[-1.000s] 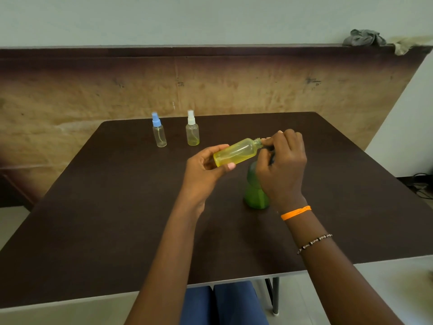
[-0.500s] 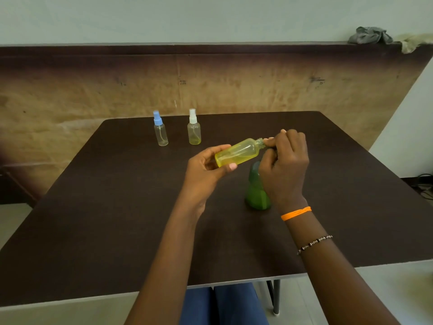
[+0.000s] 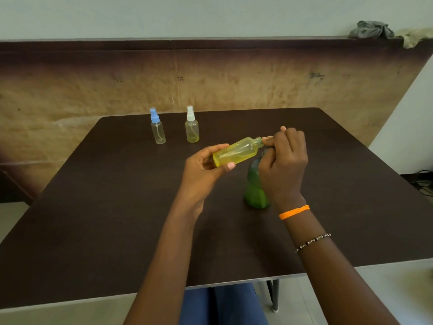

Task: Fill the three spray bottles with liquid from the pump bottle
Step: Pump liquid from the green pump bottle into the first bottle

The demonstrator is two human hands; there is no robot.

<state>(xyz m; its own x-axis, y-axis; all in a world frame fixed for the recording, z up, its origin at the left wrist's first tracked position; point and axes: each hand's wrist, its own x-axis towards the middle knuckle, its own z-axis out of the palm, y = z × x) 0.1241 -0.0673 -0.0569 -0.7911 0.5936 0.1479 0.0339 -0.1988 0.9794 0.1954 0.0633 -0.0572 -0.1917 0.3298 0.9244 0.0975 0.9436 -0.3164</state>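
Observation:
My left hand (image 3: 201,167) holds a yellow spray bottle (image 3: 236,151) tilted nearly flat above the table, its neck pointing right. My right hand (image 3: 283,163) has its fingers closed at that bottle's neck; its spray head is hidden under them. Just below and behind my right hand stands the green pump bottle (image 3: 254,188), its top covered by the hand. Two more spray bottles stand upright at the table's far side: one with a blue cap (image 3: 157,127), clear inside, and one with a white cap (image 3: 192,126) with a little yellow liquid at the bottom.
The dark brown table (image 3: 105,207) reaches to a brown wall panel at the back. Crumpled cloths (image 3: 372,29) lie on the ledge at the top right. Cables lie on the floor at the right. Blue-clad knees show under the near edge.
Both hands and the yellow bottle stay in almost the same place; my right fingers shift slightly at the bottle's neck.

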